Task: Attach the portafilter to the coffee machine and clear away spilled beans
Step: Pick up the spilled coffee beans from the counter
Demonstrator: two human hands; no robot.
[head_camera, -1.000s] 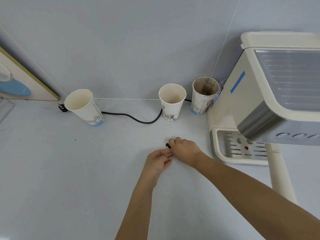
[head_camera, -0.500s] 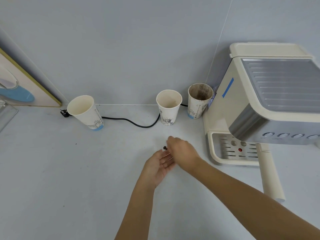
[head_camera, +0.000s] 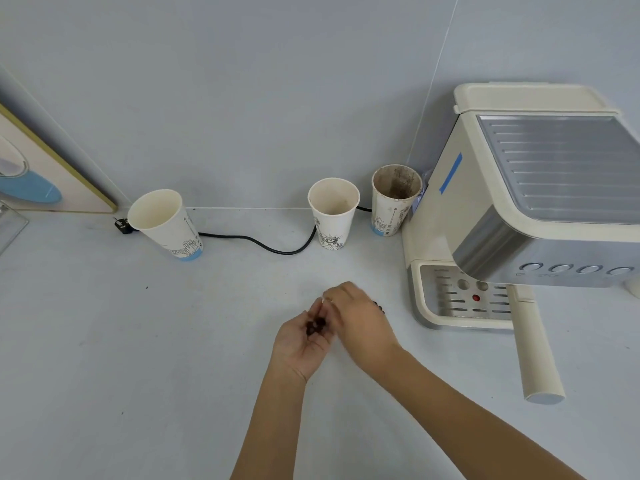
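My left hand is turned palm up and cupped, with a few dark coffee beans lying in it. My right hand hovers just right of it, fingertips pinched together over the palm; what they hold is hidden. More dark beans lie on the counter behind my right hand. The cream coffee machine stands at the right. The portafilter sits under its head, and its long cream handle sticks out toward me.
Three paper cups stand along the wall: one tilted at the left, one in the middle, a stained one beside the machine. A black power cord runs between them. A framed picture leans at far left.
My left hand has turned palm up and now shows beans in it. My right hand has lifted from the counter and come over the left palm. The camera has shifted left.
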